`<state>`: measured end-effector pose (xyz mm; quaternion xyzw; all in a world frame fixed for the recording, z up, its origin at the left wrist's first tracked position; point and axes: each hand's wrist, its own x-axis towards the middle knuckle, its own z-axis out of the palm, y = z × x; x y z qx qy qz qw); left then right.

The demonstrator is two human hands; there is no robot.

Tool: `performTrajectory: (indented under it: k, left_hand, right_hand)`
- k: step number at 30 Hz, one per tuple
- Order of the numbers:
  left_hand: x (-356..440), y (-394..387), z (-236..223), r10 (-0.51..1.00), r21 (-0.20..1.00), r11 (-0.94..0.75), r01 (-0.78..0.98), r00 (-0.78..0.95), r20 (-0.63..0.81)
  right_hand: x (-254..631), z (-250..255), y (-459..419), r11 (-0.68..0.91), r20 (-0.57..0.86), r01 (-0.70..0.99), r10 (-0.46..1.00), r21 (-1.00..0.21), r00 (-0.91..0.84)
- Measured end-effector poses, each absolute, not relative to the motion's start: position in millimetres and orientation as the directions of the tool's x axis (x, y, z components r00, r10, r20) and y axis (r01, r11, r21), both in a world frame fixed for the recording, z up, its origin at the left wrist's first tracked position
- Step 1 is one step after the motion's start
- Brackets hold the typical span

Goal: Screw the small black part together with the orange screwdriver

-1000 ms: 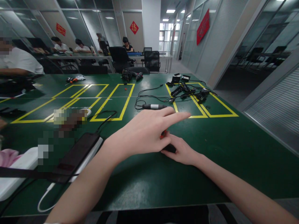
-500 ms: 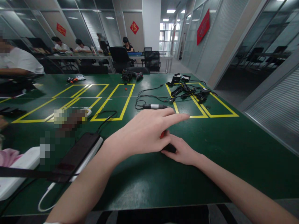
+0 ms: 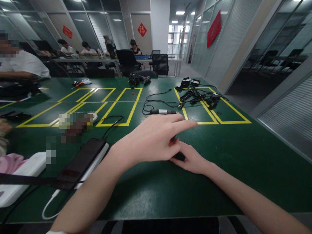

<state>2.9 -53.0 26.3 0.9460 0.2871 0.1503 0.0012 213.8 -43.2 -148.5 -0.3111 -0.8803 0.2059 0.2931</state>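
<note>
Head view (only view). L hand (image 3: 153, 138) and R hand (image 3: 191, 157) meet over the tabletop (image 3: 231, 162), approx. mid-width, L partly covering R. L index finger is extended to the R; the others curl, w/ thumb close to a red piece (image 3: 172, 141). Grip on it is hidden; cannot tell if L has hold. R fingers are closed around a black item (image 3: 179, 156), only part showing, at or just above the tabletop; contact n/a. Cannot tell if red piece and black item are one obj.

Step in hand, by my judgement: two-handed close work on the small item, R steadying, L positioned over it. Next move would call for R to keep the item steady and L to act in line w/ it, w/o its wrist knocking the item sideways.

Edges/room: front edge of tabletop runs below both wrists, nearer than the item. Just beyond L hand lies a pen-shaped tool (image 3: 162, 111), black w/ silver band; its cord (image 3: 146, 102) loops away behind. To the far R, a heap of black cables (image 3: 193, 96) sits over yellow tape (image 3: 234, 122), well apart from R hand. L side is tight: phone (image 3: 83, 162) just beside L forearm, white power strip (image 3: 24, 178) further out. Best room for R arm is to its own R, toward the side edge; L elbow has little sideways margin.
</note>
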Motion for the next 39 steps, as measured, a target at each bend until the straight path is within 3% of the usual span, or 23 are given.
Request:
performTrajectory:
  k: [39]
  left_hand:
    - [2.8,-51.1,22.4,0.55,0.065,-0.826,0.559,0.776,0.308]
  right_hand:
    - [213.6,-148.3,-43.4,0.722,0.386,0.424,0.667,-0.546,-0.638]
